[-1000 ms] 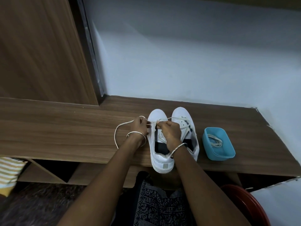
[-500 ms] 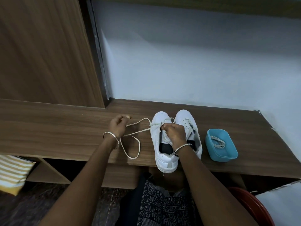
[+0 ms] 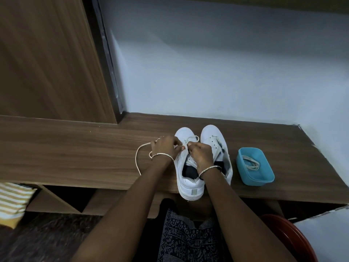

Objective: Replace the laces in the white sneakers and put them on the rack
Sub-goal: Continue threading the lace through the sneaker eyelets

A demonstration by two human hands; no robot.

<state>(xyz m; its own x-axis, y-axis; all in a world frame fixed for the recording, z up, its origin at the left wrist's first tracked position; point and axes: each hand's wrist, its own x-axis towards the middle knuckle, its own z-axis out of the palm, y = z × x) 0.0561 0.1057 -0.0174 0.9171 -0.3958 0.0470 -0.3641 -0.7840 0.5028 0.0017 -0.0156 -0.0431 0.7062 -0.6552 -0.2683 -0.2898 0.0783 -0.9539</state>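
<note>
Two hands sat at centre frame: the left hand (image 3: 164,148) and right hand (image 3: 201,154), fingers (image 3: 178,147) pinching the lace (image 3: 136,158) over the white sneaker (image 3: 190,184) on the desk (image 3: 75,157). Risk, I reckoned: the slack loop trailing left could snag and slip back out of its eyelet.

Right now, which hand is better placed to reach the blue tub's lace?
Probably the right hand: the blue tub sits right of the sneakers, on its side; the left hand is beyond them.
</note>
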